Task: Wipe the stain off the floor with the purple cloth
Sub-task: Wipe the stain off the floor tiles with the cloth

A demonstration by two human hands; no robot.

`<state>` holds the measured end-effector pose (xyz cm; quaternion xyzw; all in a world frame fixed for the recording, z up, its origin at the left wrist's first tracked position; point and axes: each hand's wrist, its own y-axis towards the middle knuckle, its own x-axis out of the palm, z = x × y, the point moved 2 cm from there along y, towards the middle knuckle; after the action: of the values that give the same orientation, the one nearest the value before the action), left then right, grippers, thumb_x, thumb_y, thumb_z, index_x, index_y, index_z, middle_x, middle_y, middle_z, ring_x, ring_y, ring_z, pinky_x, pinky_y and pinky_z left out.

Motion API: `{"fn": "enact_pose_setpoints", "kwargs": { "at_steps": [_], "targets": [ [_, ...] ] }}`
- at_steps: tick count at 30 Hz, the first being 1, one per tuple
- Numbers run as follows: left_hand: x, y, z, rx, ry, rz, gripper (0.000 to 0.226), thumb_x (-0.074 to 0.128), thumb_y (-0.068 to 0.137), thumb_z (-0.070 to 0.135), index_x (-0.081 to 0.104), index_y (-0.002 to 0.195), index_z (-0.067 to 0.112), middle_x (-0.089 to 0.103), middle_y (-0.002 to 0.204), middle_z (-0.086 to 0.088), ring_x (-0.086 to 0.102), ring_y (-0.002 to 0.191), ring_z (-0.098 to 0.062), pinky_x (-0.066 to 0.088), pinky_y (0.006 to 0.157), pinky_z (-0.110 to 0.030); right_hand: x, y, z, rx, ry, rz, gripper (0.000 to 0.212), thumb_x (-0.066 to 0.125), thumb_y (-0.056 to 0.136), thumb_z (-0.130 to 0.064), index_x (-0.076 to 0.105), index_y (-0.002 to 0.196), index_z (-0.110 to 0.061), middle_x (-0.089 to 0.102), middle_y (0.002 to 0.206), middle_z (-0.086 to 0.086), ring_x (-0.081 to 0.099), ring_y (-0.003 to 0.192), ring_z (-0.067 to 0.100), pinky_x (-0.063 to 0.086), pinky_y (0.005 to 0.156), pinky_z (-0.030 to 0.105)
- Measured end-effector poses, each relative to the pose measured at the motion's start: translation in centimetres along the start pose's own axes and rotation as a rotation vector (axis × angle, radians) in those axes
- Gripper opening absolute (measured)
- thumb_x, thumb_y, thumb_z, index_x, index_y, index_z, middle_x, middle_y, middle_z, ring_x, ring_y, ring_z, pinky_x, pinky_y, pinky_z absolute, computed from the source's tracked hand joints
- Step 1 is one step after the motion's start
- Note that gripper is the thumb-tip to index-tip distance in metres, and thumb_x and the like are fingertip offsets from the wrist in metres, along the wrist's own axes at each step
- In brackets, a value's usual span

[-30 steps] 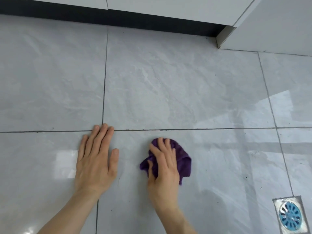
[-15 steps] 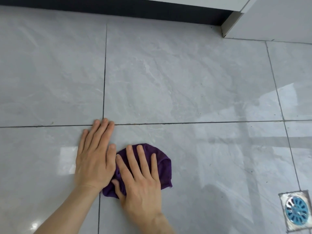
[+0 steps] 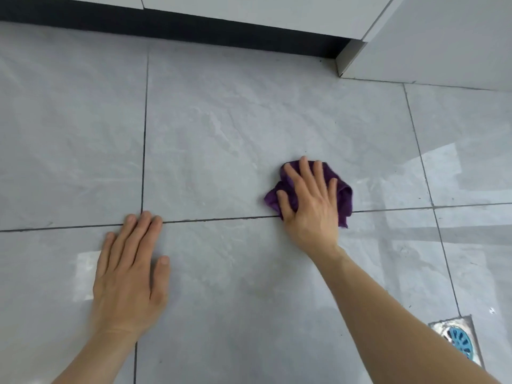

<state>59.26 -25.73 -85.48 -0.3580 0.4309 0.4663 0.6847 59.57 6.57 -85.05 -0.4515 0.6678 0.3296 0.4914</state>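
Purple cloth (image 3: pixel 343 195) now farther right.

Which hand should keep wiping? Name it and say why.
Right. The right hand already presses flat on the cloth, while the left hand lies bare on the floor, bracing.

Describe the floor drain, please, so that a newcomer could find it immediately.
Start on the grey tiled floor and look to the near right corner, beside the right forearm. There sits the floor drain, a square metal frame around a round blue slotted grate, the only blue thing on the floor.
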Motion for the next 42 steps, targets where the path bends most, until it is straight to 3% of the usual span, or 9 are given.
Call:
{"fn": "enact_pose_setpoints", "kwargs": {
  "at_steps": [5, 12, 20, 24, 29, 33, 36, 39, 42],
  "targets": [
    [0.2, 0.2, 0.7, 0.010, 0.000, -0.001, 0.063, 0.033, 0.097, 0.032, 0.033, 0.157, 0.015, 0.028, 0.167, -0.001, 0.016, 0.157, -0.017, 0.009, 0.129, -0.044, -0.7, -3.3, 3.4, 0.268, 0.023, 0.091, 0.051, 0.048, 0.104, -0.040, 0.040, 0.153, -0.028, 0.023, 0.170, 0.000, 0.009, 0.159, 0.027, 0.010, 0.125, 0.061],
    [-0.1, 0.2, 0.2, -0.019, 0.028, 0.004, 0.063, 0.032, 0.097, 0.034, 0.032, 0.157, 0.015, 0.028, 0.167, -0.002, 0.015, 0.157, -0.017, 0.009, 0.129, -0.044, 0.8, -8.8, -0.1, 0.289, 0.158, 0.152, 0.051, 0.050, 0.101, -0.031, 0.045, 0.151, -0.018, 0.030, 0.167, 0.007, 0.016, 0.157, 0.030, 0.019, 0.124, 0.057],
    [-0.1, -0.1, 0.3, -0.007, 0.014, 0.001, 0.064, 0.033, 0.097, 0.034, 0.030, 0.158, 0.015, 0.028, 0.167, -0.003, 0.015, 0.158, -0.017, 0.009, 0.128, -0.045, 3.9, -16.8, -10.3, -0.153, 0.181, -0.084, 0.052, 0.057, 0.100, -0.029, 0.047, 0.150, -0.022, 0.032, 0.166, 0.001, 0.018, 0.158, 0.023, 0.019, 0.126, 0.050],
    [-0.3, -0.1, 0.2, 0.010, -0.039, -0.025, 0.064, 0.029, 0.098, 0.038, 0.028, 0.159, 0.016, 0.025, 0.168, -0.001, 0.010, 0.158, -0.014, 0.006, 0.129, -0.044, 3.8, -18.3, -10.6, -0.286, 0.140, -0.153, 0.053, 0.057, 0.100, -0.033, 0.046, 0.151, -0.023, 0.030, 0.167, -0.002, 0.018, 0.158, 0.021, 0.023, 0.124, 0.048],
    [-1.9, -0.4, 2.0, 0.095, -0.130, -0.044, 0.064, 0.036, 0.097, 0.039, 0.032, 0.156, 0.016, 0.031, 0.165, 0.001, 0.018, 0.156, -0.014, 0.010, 0.128, -0.040, 1.9, -18.1, -9.5, -0.290, 0.106, -0.250, 0.086, 0.059, 0.092, -0.053, 0.020, 0.161, -0.021, 0.014, 0.171, -0.002, 0.005, 0.159, 0.019, 0.010, 0.126, 0.047],
    [-2.8, -2.4, 5.3, 0.325, -0.159, -0.204, 0.064, 0.045, 0.095, 0.041, 0.032, 0.156, 0.025, 0.033, 0.163, 0.011, 0.022, 0.154, -0.009, 0.018, 0.126, -0.037, 0.2, -18.4, -6.9, -0.212, 0.060, -0.219, 0.113, 0.071, 0.068, -0.068, 0.029, 0.158, -0.013, 0.032, 0.165, 0.002, 0.018, 0.158, 0.022, 0.016, 0.126, 0.045],
    [-2.6, -4.3, 7.3, 0.481, -0.128, -0.358, 0.076, 0.053, 0.089, 0.052, 0.026, 0.157, 0.033, 0.025, 0.164, 0.020, 0.014, 0.154, 0.000, 0.014, 0.126, -0.031, -0.5, -18.6, -5.1, -0.262, 0.069, -0.212, 0.102, 0.070, 0.069, -0.068, 0.043, 0.152, -0.015, 0.042, 0.160, 0.000, 0.028, 0.155, 0.019, 0.025, 0.124, 0.043],
    [-1.2, -5.8, 8.0, 0.525, -0.058, -0.447, 0.089, 0.055, 0.084, 0.064, 0.018, 0.160, 0.036, 0.010, 0.166, 0.024, 0.002, 0.155, 0.002, 0.009, 0.126, -0.025, -0.7, -18.3, -4.2, -0.308, 0.097, -0.218, 0.081, 0.067, 0.077, -0.054, 0.051, 0.147, -0.018, 0.047, 0.157, 0.001, 0.035, 0.151, 0.021, 0.036, 0.120, 0.044],
    [-0.2, -7.0, 7.9, 0.487, 0.024, -0.419, 0.085, 0.070, 0.083, 0.049, 0.034, 0.156, 0.024, 0.036, 0.162, 0.012, 0.027, 0.152, -0.006, 0.037, 0.118, -0.027, -1.2, -18.0, -4.0, -0.333, 0.135, -0.200, 0.061, 0.056, 0.081, -0.033, 0.059, 0.140, -0.018, 0.060, 0.146, -0.001, 0.050, 0.141, 0.023, 0.045, 0.113, 0.042]
  ]
}}
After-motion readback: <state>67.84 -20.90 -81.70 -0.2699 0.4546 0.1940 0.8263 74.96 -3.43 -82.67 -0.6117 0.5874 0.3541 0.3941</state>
